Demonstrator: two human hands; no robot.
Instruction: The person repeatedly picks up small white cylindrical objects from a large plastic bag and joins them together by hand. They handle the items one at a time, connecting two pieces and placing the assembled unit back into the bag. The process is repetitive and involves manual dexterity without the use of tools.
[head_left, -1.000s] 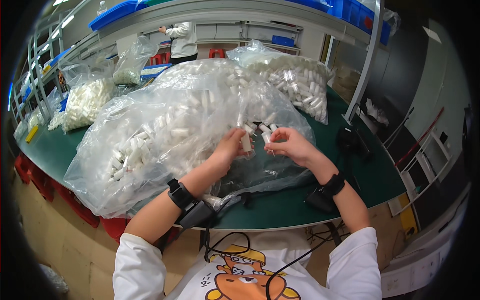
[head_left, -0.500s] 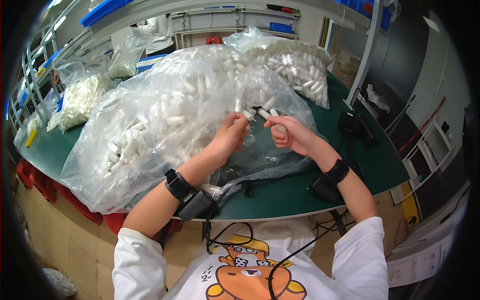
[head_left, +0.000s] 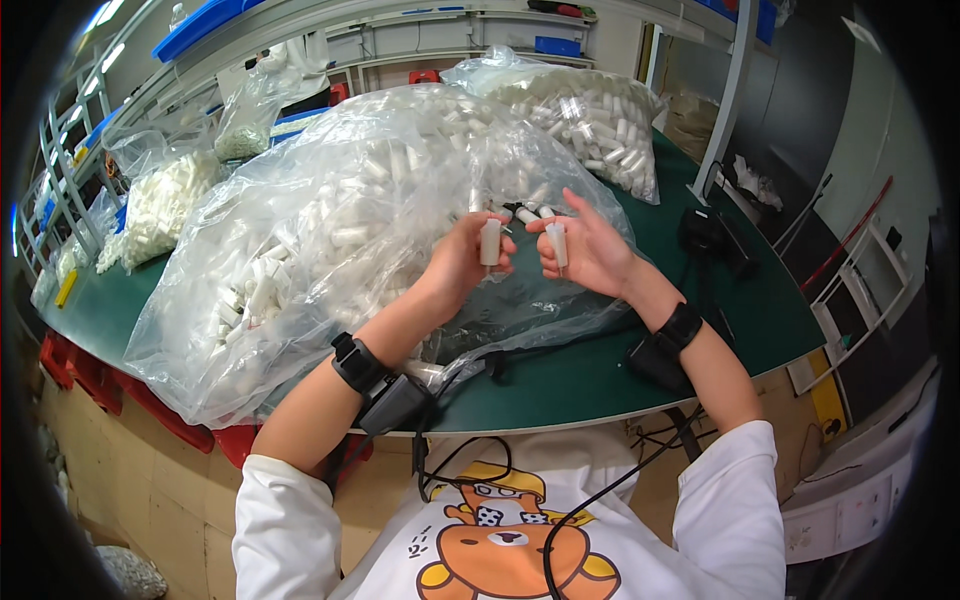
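Note:
My left hand (head_left: 458, 258) is closed around a white plastic tube (head_left: 490, 242), with a thin pin-like end pointing down from it. Close by on the right, my right hand (head_left: 595, 252) grips a smaller white tapered plastic piece (head_left: 556, 238) in its curled fingers, the thumb raised and off it. A thin tip shows under that piece too. The two pieces are apart. Both hands are over the near right side of a large clear plastic bag (head_left: 190, 340) full of white tubes (head_left: 352, 237). A few dark-ended pieces (head_left: 522, 212) lie just beyond my hands.
The bag covers much of the green table (head_left: 765, 335). Behind it stands a second filled bag (head_left: 610, 130); another bag of white parts (head_left: 170, 200) is at the left. A dark device (head_left: 705, 235) with a cable sits at the right, near a metal post (head_left: 728, 120).
My hands have turned so that the held pieces now face me and show clearly. My right thumb has lifted and the fingers have shifted. The view has moved slightly.

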